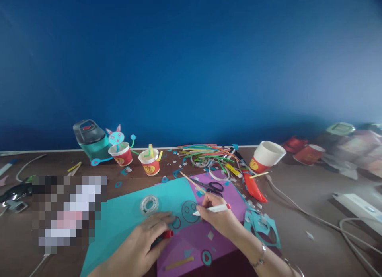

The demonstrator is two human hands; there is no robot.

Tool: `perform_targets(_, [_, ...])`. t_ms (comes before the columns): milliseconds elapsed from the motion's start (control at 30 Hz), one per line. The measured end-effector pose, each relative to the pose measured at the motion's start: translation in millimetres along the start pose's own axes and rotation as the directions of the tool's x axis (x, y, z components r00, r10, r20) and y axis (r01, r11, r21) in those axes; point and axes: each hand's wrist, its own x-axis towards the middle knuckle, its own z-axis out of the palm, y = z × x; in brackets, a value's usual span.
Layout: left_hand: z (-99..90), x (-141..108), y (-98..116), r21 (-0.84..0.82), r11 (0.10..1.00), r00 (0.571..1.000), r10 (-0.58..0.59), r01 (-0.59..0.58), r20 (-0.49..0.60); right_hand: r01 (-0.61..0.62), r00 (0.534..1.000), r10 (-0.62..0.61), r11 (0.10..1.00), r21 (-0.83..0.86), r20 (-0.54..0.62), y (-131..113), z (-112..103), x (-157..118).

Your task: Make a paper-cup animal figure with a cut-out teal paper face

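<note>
My right hand (216,213) grips a white marker (217,208) with a red end; its tip is at a round face with two eyes (190,212) drawn in dark red on turquoise paper (119,213). My left hand (146,239) rests on the same sheet, its fingers closed around a dark marker-like stick with a red end (168,234); the rest of it is hidden in the hand. Beside the left fingertips is a smaller drawn circle (176,222). A roll of clear tape (149,205) lies just beyond that hand. Black-handled scissors (215,186) lie beyond my right hand.
Purple paper (185,251) overlaps the turquoise sheet. Behind stand decorated paper cups (149,167), a tilted cup (266,155), a teal bottle (94,148) and a pile of coloured sticks (205,150). Paper scraps (262,227) and a cable (304,211) lie right.
</note>
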Motion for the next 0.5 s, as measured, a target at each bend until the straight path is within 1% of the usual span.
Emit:
perform_targets(167, [1.3, -0.9, -1.1, -0.011, 1.0, 1.0, 0.006, -0.006, -0.018, 0.009, 1.0, -0.009, 1.0, 0.0, 0.014, -1.3, -1.0, -0.8])
perform_targets(300, [-0.6, 0.5, 0.8, -0.01, 1.0, 1.0, 0.013, -0.014, -0.019, 0.01, 1.0, -0.01, 1.0, -0.015, 0.008, 0.6, -0.1, -0.3])
perform_targets(500, [-1.1, 1.6, 3.2, -0.023, 0.999, 0.998, 0.024, -0.026, -0.054, 0.028, 0.999, -0.029, 0.999, -0.031, -0.018, 3.4, 1.1, 0.6])
